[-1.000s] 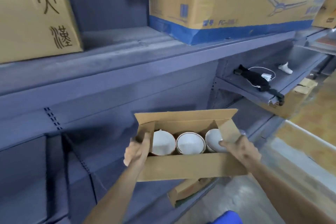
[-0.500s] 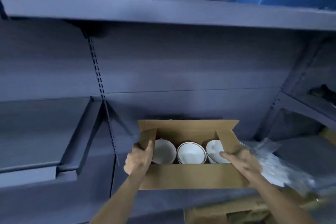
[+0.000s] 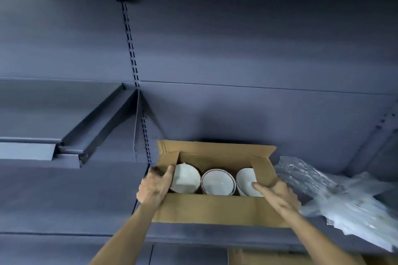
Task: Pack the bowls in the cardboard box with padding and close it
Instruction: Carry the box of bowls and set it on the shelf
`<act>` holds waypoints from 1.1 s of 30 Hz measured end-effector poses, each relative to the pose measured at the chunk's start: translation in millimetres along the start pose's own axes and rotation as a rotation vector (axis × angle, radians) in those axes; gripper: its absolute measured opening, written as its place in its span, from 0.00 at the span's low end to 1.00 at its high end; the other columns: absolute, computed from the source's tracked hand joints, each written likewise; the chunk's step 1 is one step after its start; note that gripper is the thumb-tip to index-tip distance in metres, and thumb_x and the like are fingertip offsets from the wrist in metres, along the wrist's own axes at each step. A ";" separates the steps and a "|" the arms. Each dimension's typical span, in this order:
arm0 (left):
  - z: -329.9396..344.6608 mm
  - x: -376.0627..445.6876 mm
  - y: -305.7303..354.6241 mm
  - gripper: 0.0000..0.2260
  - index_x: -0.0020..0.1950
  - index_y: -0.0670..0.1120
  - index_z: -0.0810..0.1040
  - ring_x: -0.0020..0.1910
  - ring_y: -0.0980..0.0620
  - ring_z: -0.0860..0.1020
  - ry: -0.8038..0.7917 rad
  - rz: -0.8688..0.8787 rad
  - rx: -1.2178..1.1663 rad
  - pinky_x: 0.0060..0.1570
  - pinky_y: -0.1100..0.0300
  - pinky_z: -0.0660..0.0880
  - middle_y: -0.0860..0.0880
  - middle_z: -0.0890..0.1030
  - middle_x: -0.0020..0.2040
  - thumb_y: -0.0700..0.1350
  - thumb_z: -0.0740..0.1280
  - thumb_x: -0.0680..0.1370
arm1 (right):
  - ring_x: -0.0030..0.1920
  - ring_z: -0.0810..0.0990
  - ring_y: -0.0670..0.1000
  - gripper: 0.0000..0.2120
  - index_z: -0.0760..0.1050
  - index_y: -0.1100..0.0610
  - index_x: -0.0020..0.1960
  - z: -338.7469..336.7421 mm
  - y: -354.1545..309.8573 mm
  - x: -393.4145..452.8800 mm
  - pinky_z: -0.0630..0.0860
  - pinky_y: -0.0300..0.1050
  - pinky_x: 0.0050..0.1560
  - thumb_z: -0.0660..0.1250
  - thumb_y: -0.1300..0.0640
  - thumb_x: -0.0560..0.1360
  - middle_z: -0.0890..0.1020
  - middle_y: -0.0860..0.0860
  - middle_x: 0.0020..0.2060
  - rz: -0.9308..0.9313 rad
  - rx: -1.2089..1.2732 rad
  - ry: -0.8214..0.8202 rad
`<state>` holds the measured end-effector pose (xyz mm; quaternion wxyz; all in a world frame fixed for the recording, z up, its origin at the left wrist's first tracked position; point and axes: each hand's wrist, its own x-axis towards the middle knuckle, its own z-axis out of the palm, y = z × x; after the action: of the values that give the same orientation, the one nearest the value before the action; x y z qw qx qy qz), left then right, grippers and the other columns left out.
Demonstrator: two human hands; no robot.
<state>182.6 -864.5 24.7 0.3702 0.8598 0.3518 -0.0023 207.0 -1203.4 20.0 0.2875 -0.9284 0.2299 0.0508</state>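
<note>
Both hands, left (image 3: 154,187) and right (image 3: 277,192), grip the box (image 3: 215,211) ends. Set it flat on the shelf (image 3: 64,200) gently so the bowls (image 3: 217,182) stay put.

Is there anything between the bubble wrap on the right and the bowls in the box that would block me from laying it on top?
Partly. The cardboard box is open over the three bowls, but its right side flap leans inward over the right bowl, and the right hand grips that end, between the bubble wrap and the bowls.
</note>
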 end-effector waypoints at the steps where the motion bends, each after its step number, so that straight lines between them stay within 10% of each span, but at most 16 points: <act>1: 3.2 1.4 -3.1 0.37 0.70 0.51 0.71 0.60 0.38 0.77 0.013 -0.008 0.000 0.59 0.46 0.74 0.41 0.79 0.61 0.75 0.58 0.70 | 0.58 0.82 0.61 0.45 0.79 0.52 0.59 6.1 1.9 4.4 0.75 0.52 0.55 0.66 0.21 0.55 0.84 0.54 0.57 -0.006 -0.009 -0.003; 33: 51.4 22.0 -39.9 0.34 0.70 0.47 0.65 0.56 0.38 0.79 0.290 0.204 0.299 0.50 0.47 0.73 0.45 0.77 0.63 0.71 0.50 0.75 | 0.59 0.80 0.63 0.39 0.69 0.60 0.62 45.4 18.8 26.1 0.73 0.53 0.49 0.70 0.30 0.67 0.78 0.56 0.61 -0.154 -0.036 0.194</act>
<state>188.2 -865.0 -43.7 0.1827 0.9275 0.3081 0.1066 223.3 -1202.1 -33.1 0.2503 -0.9489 0.1835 -0.0575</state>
